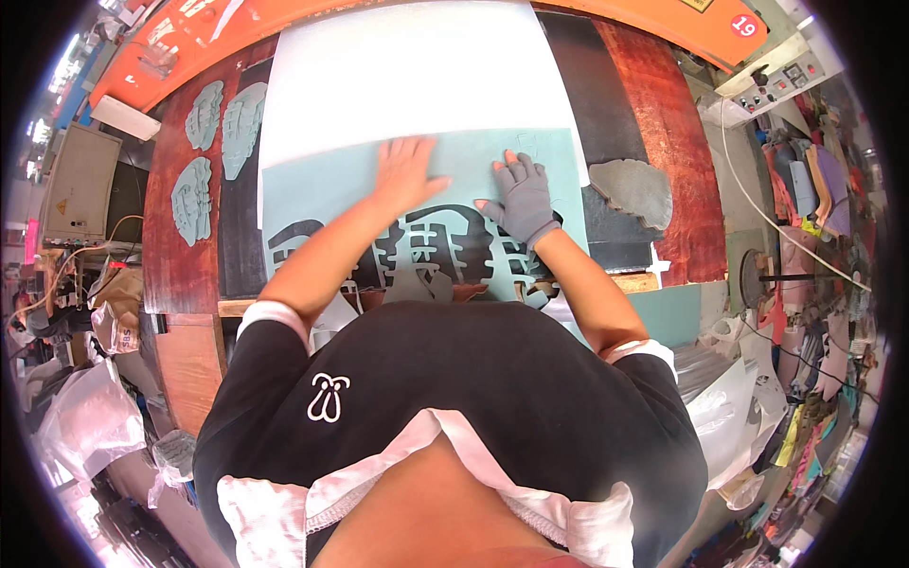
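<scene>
Across the middle of the work table lies a pale blue-green sheet (317, 180), over the near part of a large white sheet (417, 71). Shaped holes are cut through its near edge, and the dark table surface shows through them. My left hand (407, 172) is bare and lies flat on the sheet, fingers apart and slightly blurred. To its right, my right hand (521, 197) wears a grey glove with bare fingertips. It also rests on the sheet, fingers spread. Neither hand holds anything.
Stacks of blue-green cut pieces (192, 201) sit on the table's left side. A grey cut-out stack (632, 192) lies at the right. An orange machine beam (644, 26) spans the far edge. A control box (784, 83) stands at far right, and a grey cabinet (83, 180) at left.
</scene>
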Tool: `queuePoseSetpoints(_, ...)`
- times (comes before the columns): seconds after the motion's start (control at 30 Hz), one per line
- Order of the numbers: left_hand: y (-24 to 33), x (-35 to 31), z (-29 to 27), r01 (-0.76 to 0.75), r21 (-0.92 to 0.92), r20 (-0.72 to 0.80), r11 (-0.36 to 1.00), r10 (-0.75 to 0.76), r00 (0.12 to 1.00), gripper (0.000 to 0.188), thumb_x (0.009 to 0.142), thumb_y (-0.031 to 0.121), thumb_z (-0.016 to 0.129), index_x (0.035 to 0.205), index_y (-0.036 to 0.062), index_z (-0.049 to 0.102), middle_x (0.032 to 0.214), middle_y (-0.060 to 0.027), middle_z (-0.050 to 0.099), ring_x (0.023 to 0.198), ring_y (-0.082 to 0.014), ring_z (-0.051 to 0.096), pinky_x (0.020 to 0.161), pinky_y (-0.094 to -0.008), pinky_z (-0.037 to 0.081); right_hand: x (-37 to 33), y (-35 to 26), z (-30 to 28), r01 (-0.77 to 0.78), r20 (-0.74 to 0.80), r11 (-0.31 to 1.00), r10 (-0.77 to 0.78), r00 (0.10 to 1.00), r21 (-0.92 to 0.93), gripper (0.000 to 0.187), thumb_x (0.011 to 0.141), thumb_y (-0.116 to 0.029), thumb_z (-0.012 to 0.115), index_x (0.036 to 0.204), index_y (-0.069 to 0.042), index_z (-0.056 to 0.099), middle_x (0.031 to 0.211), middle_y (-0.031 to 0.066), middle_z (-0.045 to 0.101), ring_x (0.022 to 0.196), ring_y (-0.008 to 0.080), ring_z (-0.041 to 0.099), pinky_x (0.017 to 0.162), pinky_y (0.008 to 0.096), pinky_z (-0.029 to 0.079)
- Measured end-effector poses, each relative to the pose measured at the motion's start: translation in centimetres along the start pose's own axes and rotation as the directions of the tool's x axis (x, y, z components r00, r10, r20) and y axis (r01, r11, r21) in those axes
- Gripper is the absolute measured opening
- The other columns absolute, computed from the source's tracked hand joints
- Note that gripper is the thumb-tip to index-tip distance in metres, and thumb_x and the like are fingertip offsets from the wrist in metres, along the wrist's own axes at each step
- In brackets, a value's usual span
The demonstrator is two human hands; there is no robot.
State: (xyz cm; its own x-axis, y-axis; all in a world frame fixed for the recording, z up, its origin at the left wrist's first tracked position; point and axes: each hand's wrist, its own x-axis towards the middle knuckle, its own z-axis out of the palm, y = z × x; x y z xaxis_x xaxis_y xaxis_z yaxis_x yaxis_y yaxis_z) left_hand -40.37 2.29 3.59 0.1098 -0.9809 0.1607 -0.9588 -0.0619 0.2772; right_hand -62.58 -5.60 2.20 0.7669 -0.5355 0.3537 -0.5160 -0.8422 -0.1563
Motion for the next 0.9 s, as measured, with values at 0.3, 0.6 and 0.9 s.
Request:
queuePoseSetpoints(0.3, -0.8, 12.1, -1.9, 0.290, -0.318, 0.817, 0.903, 0.105, 0.568, 0.052, 0.076, 0.033, 0.071, 0.116, 0.0012, 0.060, 0.113, -0.0153, 0.061, 0.105, -0.0252, 0.055, 0.091, -0.0359, 0.042, 1.1, -1.7, 0.6, -0.155, -0.094, 0.985, 0.161, 0.982, 0.070, 0.078, 0.067, -0.051, 0.070, 0.119, 0.004, 0.049, 0.123, 0.0239, 0.049, 0.114, 0.0397, 0.044, 0.095, 0.0502, 0.032)
queuePoseSetpoints(0.6, -0.8, 12.6, -3.8, 0.539, -0.610, 0.793, 0.581, 0.432, 0.431, 0.042, 0.079, 0.018, 0.067, 0.116, -0.0005, 0.060, 0.116, -0.0103, 0.060, 0.107, -0.0204, 0.054, 0.094, -0.0342, 0.040, 1.4, -3.0, 0.5, -0.083, -0.358, 0.962, 0.176, 0.917, 0.260, 0.076, 0.074, -0.040, 0.069, 0.124, 0.010, 0.042, 0.128, 0.0282, 0.044, 0.115, 0.0434, 0.044, 0.096, 0.0478, 0.036)
queuePoseSetpoints(0.9, 0.7, 7.1, -2.2, -0.333, -0.075, 0.211, 0.940, 0.341, 0.916, 0.058, 0.085, 0.035, 0.060, 0.135, 0.0101, 0.042, 0.142, -0.0090, 0.037, 0.130, -0.0309, 0.035, 0.107, -0.0472, 0.026, 2.3, 4.1, -6.3, -0.220, -0.190, 0.296, 0.895, 0.403, 0.929, 0.042, 0.095, -0.033, 0.041, 0.079, 0.000, 0.060, 0.069, 0.0023, 0.052, 0.062, 0.0142, 0.045, 0.057, 0.0322, 0.040)
